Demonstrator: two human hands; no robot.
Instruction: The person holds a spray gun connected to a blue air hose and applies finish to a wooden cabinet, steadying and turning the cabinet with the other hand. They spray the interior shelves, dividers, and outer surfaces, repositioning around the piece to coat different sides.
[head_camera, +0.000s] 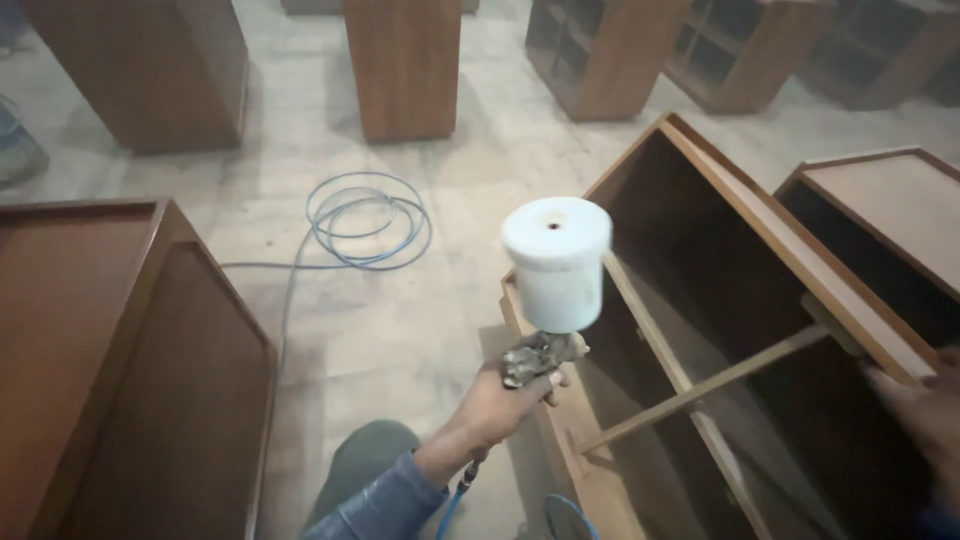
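Spray gun sat in the left hand, the fingers wrapped tight round its handle, low in the middle of the view. Its metal body looked crusted and mottled, rough with dried finish. On top stood a white plastic cup, a smooth, slightly tapered cylinder with a flat lid and a small hole at the centre. The gun's long axis ran near upright, cup uppermost, handle down; the nozzle end faced right, toward the open wooden cabinet. A blue hose left the base of the handle by the wrist and lay further off in loose coils on the dusty grey floor.

The cabinet was brown, satin-smooth board, lying with its open side up, a pale thin slat running slantwise across the dark interior. The right hand was blurred at the far right edge, resting at the cabinet's rim; whether its fingers were closed on the rim could not be told.

Another brown cabinet lay close at the left. More boxy units stood well apart at the back.
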